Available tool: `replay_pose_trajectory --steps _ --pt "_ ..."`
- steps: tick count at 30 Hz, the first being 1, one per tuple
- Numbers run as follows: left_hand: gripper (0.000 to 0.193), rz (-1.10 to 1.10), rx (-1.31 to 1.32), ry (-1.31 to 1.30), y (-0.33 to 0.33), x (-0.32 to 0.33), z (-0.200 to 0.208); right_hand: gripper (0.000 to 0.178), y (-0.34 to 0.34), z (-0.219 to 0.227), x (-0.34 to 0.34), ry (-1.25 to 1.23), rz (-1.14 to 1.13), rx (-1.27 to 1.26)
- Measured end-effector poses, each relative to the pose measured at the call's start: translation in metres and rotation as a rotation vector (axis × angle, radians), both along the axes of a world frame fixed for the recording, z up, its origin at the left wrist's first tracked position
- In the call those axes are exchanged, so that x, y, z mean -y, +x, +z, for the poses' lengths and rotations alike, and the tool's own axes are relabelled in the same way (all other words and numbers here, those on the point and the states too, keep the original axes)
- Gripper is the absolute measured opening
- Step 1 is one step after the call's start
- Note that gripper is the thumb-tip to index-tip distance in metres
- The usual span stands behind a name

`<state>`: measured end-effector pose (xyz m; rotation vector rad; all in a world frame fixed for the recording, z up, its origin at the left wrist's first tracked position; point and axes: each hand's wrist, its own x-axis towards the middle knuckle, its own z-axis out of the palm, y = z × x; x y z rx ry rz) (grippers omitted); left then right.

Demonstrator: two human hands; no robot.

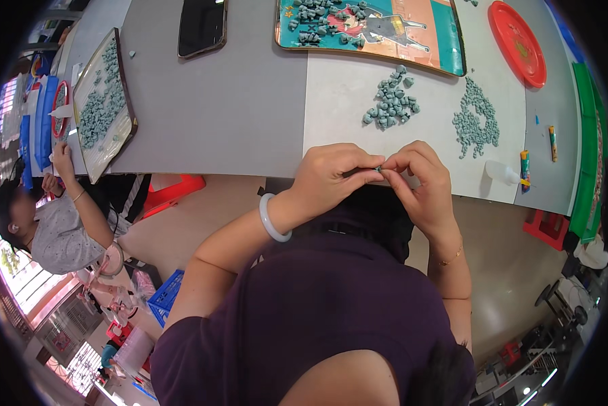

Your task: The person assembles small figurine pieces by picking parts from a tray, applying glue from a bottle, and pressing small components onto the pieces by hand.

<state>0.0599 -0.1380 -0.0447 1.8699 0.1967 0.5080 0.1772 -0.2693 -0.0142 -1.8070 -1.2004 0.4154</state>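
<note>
My left hand and my right hand meet at the table's near edge, thumbs and fingertips pinched together. Between them is a tiny grey-green piece, mostly covered by the fingers; its exact shape is too small to make out. Just beyond my hands lies a loose pile of larger grey-green moulded pieces. To the right of it, a spread of smaller grey-green pieces rests on the white surface. Further back, a tray with a cartoon picture carries several assembled-looking grey-green figures on its left part.
A phone lies at the back left. At the right are a red plastic dish, a white squeeze bottle and two colourful tubes, one nearer. On the far left, a co-worker sits by another tray of pieces.
</note>
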Motion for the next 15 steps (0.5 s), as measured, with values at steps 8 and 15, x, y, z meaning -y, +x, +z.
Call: replay_pose_trajectory --steps 8,15 --pt "0.019 -0.032 0.084 0.045 -0.003 0.001 0.000 0.011 0.003 -0.009 0.004 -0.114 -0.053 -0.656" --pt "0.017 0.004 0.013 -0.250 -0.002 0.000 0.007 0.012 -0.013 -0.013 0.003 0.101 -0.108 -0.425"
